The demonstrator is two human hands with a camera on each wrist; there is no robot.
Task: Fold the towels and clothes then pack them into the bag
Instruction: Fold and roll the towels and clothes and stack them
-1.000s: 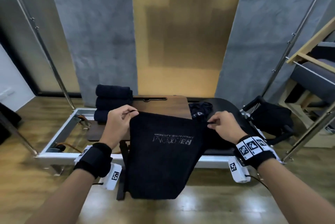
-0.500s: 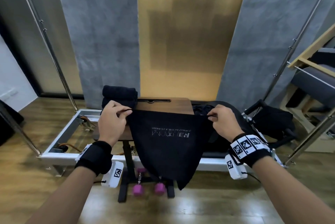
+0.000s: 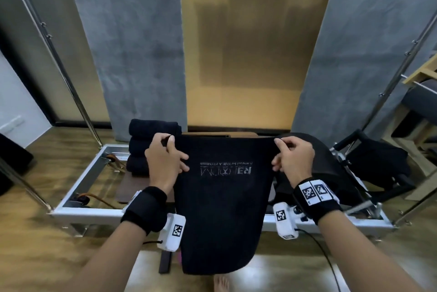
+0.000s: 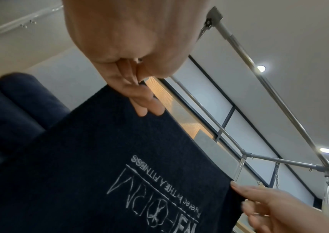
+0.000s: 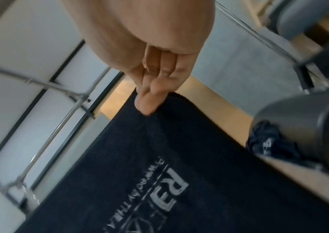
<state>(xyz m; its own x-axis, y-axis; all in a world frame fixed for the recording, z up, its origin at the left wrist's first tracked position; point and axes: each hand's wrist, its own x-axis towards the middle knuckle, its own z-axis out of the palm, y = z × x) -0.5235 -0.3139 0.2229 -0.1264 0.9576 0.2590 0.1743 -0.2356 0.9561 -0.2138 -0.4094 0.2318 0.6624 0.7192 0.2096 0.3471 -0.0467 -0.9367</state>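
Head view: left hand [image 3: 163, 161] and right hand [image 3: 293, 161] each pinch 1 top corner of the dark towel [image 3: 224, 209], which hangs in front of the wooden board's [image 3: 132, 187] near edge.

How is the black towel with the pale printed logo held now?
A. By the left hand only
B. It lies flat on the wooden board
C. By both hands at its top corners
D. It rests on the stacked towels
C: the left hand and the right hand each pinch a top corner of the black towel with the pale printed logo, which hangs down.
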